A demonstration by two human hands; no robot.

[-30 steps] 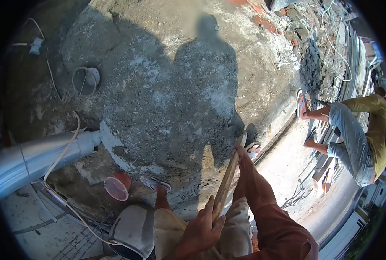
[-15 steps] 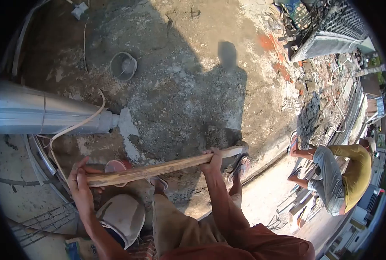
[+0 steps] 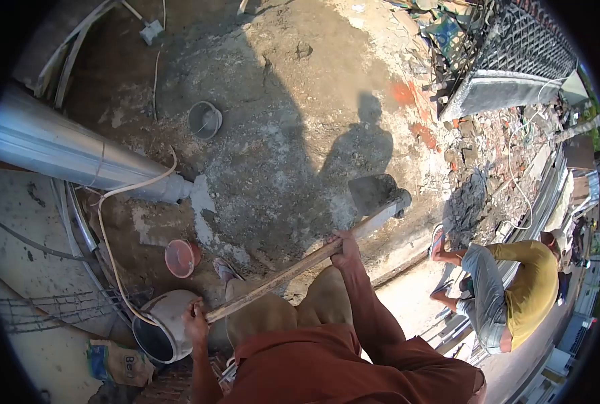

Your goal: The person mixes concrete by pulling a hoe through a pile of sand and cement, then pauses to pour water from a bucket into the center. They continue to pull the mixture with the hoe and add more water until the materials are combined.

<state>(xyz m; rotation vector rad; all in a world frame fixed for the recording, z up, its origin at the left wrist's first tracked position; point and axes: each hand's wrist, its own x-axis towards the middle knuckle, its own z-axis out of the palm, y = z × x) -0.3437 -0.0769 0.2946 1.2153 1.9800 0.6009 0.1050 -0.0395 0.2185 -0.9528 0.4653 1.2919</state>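
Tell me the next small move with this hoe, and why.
Probably press the hoe's blade into the rough ground ahead: the left hand grips the wooden handle near its end, the right hand grips it nearer the blade, and the blade reaches out forward. Whether it already touches is hard to tell.

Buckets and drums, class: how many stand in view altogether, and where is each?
3: a grey bucket out ahead on the ground, a red bucket beside the left foot, and a drum by the left hand. Others may be hidden.
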